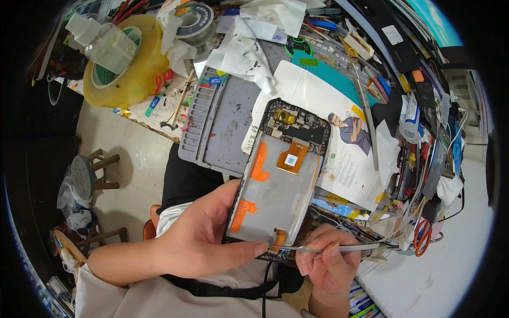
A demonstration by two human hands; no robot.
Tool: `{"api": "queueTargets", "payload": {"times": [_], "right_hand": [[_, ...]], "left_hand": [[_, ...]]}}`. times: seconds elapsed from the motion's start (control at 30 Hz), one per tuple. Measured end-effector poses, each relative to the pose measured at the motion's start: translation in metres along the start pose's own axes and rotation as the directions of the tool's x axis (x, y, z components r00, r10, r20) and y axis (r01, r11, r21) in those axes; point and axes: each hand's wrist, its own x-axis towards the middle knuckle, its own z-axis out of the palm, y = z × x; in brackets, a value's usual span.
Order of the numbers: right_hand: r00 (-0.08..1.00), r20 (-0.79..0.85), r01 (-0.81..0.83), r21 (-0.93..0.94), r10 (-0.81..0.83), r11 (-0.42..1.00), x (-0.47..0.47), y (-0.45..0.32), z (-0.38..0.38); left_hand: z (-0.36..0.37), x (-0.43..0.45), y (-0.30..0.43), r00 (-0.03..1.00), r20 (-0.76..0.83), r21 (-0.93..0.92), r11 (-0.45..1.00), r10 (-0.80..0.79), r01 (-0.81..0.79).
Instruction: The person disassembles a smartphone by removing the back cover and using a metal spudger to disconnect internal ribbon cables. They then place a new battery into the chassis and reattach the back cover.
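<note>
My left hand (210, 234) grips an opened smartphone (274, 187) by its lower left side, with the thumb over the bottom edge. The phone's inside faces up, showing a bare metal battery bay, orange adhesive tabs, a flex cable with a white coded label (291, 159) and circuit parts at the top. My right hand (329, 254) holds slim metal tweezers (338, 248), their tip on or just over the small orange flex cable (279, 238) at the phone's bottom. Whether the tip touches that cable cannot be told. A black cable hangs below the phone.
Beyond the phone lie a grey work mat (234, 119), a printed white sheet (350, 171) and a long metal tool (368, 119). Yellow tape rolls (147, 51) with a pump bottle (113, 47) stand at left. Pens, wires and orange-handled scissors (422, 238) crowd the right.
</note>
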Motion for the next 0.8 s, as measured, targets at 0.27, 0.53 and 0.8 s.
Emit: {"api": "queueTargets", "payload": {"times": [0.27,0.53,0.8], "right_hand": [[1.000,0.019,0.018,-0.009,-0.017,1.000,0.0010,-0.0003,-0.0015],[0.999,0.031,-0.010,0.009,0.009,1.000,0.0004,-0.0009,-0.0037],[0.999,0.038,0.009,-0.007,-0.008,1.000,0.0015,0.0002,-0.0043]], "left_hand": [[0.0007,0.0000,0.0008,1.000,0.000,-0.017,1.000,-0.012,0.012],[-0.0001,-0.0005,0.0005,1.000,0.000,-0.016,1.000,-0.018,0.018],[-0.0009,0.0007,0.0012,1.000,0.009,0.054,0.998,-0.026,0.025]]}}
